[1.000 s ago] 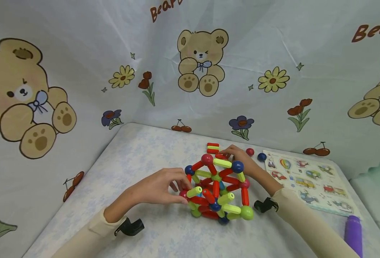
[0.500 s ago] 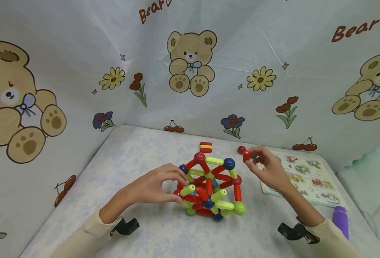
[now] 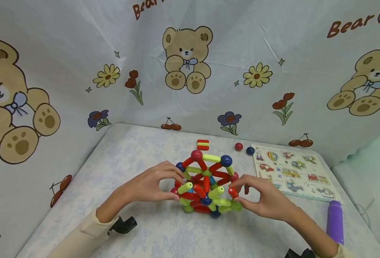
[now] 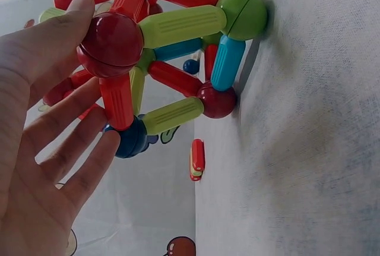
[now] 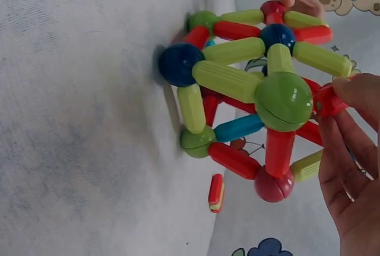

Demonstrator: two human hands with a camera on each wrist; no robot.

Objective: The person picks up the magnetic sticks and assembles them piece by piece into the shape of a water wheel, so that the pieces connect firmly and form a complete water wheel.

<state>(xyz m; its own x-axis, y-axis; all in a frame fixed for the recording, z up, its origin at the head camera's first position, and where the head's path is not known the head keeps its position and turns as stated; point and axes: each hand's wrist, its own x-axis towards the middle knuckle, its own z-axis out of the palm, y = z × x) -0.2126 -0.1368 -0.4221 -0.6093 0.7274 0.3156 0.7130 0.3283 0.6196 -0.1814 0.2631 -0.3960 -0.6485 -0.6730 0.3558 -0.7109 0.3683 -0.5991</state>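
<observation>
A magnetic ball-and-stick model (image 3: 206, 183) stands on the table, built of red, lime and blue sticks with coloured balls. My left hand (image 3: 152, 182) steadies its left side; in the left wrist view the thumb lies on a red ball (image 4: 111, 43) and the fingers reach behind a red stick (image 4: 117, 103). At the model's right side, my right hand (image 3: 265, 199) pinches a red magnetic stick (image 3: 232, 192) between thumb and fingers. In the right wrist view this stick's end is right at the green ball (image 5: 285, 100). Several sticks jut freely from the model's front.
Behind the model lie a small stack of red and lime sticks (image 3: 203, 144), a loose red ball (image 3: 238, 146) and a blue ball (image 3: 250, 151). A picture board (image 3: 296, 172) lies at the right, with a purple bottle (image 3: 335, 222) near its front corner.
My right hand has taken a red stick from behind the model, swung it out to the right, then brought it down to the model's right side. The left hand stays on the model.
</observation>
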